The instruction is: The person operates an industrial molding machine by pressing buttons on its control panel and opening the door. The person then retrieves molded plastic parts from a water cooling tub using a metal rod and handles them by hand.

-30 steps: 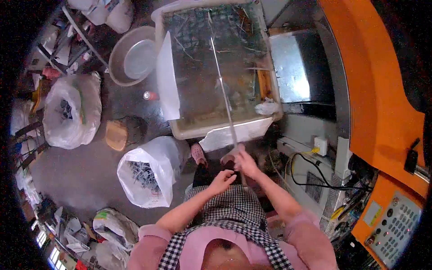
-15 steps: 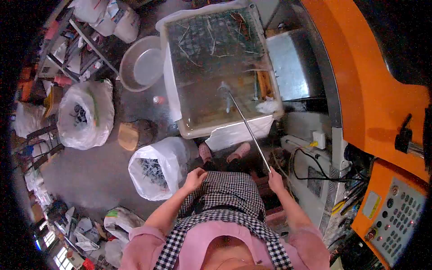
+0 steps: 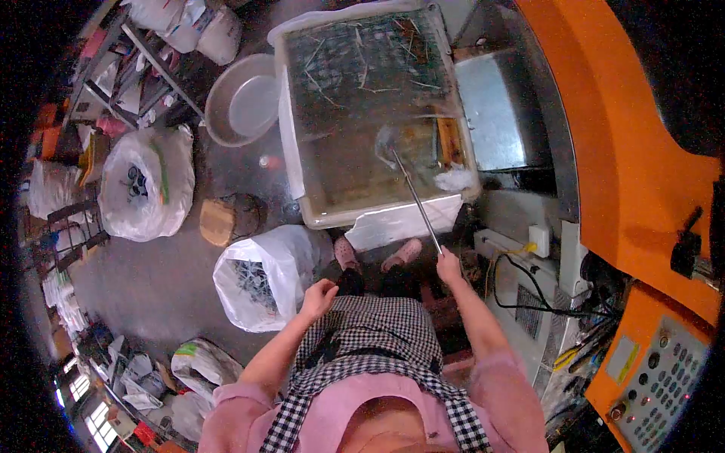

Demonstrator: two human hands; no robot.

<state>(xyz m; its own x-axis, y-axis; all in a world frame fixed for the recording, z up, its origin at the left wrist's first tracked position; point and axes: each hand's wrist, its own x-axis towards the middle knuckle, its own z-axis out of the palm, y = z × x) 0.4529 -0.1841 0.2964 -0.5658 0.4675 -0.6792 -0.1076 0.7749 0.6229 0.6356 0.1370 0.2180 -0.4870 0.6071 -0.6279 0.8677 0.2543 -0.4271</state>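
My right hand (image 3: 448, 266) is closed around the near end of a thin metal rod (image 3: 420, 208). The rod slants up and left into a large water-filled tub (image 3: 317, 223), where its far end meets something pale and blurred. My left hand (image 3: 319, 297) hangs beside the checked apron with its fingers curled together; whether anything small is inside cannot be made out. A white sack (image 3: 291, 264) of small dark pieces stands forward and left of it. Thin pale strips lie over a dark grid at the tub's far end.
An orange machine (image 3: 604, 151) with a button panel (image 3: 664, 377) stands at the right, cables (image 3: 529, 302) beside it. On the left are a round basin (image 3: 215, 113), a second sack (image 3: 113, 189), a wooden-topped stool (image 3: 217, 223) and a red can (image 3: 269, 161). White sheet covers the tub's near edge.
Since the first frame my hands have moved apart, and the rod has swung to slant toward my right. Over the last half second my right hand has moved slightly forward and left with the rod.
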